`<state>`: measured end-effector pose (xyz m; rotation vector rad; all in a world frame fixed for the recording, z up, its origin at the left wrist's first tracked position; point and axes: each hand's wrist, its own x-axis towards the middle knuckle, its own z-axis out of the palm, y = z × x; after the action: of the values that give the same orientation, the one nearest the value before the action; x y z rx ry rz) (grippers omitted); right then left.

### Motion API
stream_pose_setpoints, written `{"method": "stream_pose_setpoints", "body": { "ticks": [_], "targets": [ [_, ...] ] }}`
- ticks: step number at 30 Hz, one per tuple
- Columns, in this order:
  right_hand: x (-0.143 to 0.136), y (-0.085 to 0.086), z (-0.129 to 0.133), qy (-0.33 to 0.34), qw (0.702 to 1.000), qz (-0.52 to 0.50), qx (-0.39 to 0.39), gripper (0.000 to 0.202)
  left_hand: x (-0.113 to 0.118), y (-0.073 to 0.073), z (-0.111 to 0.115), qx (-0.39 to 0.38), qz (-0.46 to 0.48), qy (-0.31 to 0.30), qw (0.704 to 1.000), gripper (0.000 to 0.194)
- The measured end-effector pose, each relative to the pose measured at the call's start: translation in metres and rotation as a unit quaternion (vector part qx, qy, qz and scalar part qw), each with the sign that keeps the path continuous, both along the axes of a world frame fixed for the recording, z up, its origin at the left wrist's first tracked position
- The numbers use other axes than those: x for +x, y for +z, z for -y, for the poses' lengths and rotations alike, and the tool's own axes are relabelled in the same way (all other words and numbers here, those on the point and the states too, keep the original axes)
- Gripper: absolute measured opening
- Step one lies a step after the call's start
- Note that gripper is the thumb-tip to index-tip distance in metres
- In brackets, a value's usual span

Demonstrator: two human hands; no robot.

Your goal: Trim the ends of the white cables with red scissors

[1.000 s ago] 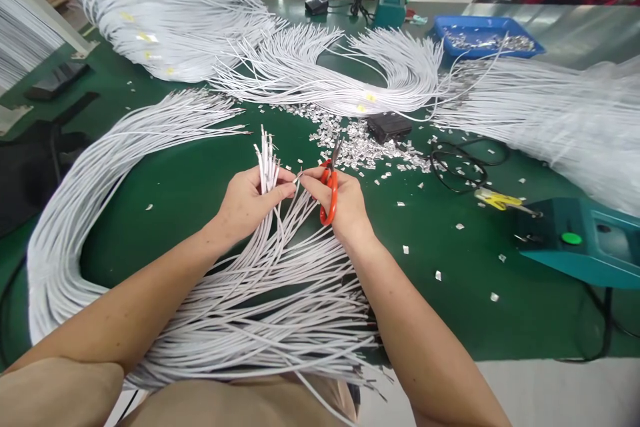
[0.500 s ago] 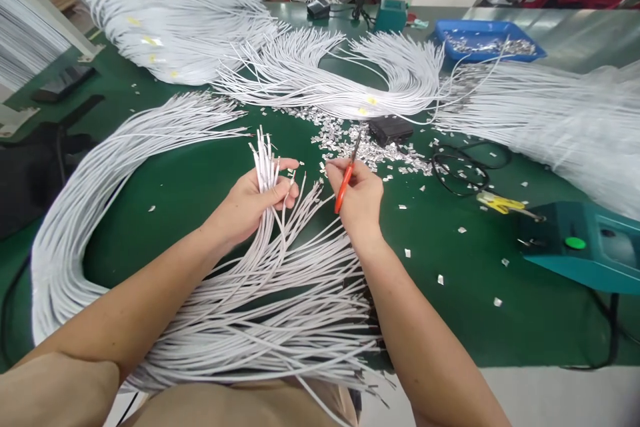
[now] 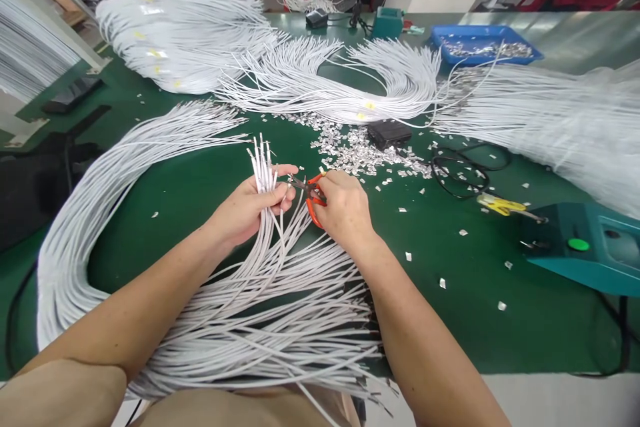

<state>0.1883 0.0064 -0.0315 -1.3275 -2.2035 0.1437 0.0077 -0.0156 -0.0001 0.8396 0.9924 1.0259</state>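
Head view. Clock positions are read about the two hands, with 12 o'clock pointing away from the person.

The left hand (image 3: 247,207) holds an upright bundle of thin white cables (image 3: 263,173), its grip closed between thumb and fingers; silver-tipped ends project above the thumb. The right hand (image 3: 347,210) is closed on small pliers with red handles and dark metal jaws (image 3: 316,195). The jaws point to 9 o'clock and meet a cable end at the left fingertips; their exact opening cannot be told.

A larger mass of loose white cables (image 3: 270,320) lies at 6 o'clock, below the hands. A curved run of white cables (image 3: 63,260) bends round at 9 o'clock, with free ends at 10 to 11 o'clock.

Small silver metal pieces (image 3: 350,147) are scattered on the green counter (image 3: 450,333) at 1 to 2 o'clock, beside a black rectangular block (image 3: 389,135). A yellow-handled tool (image 3: 501,204) and a teal device with a green button (image 3: 595,247) are at 3 o'clock. A blue plastic tray (image 3: 484,59), bearing silver pieces, is between 1 and 2 o'clock. A thick white cable stack with yellow marks (image 3: 185,43) lies at 11 o'clock.
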Motion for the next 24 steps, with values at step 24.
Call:
{"method": "stream_pose_setpoints", "body": {
  "ticks": [24],
  "targets": [
    [-0.009, 0.02, 0.006, -0.035, 0.837, -0.494, -0.234, 0.013, 0.003, -0.01, 0.005, 0.056, -0.222, 0.037, 0.973, 0.045]
  ]
}}
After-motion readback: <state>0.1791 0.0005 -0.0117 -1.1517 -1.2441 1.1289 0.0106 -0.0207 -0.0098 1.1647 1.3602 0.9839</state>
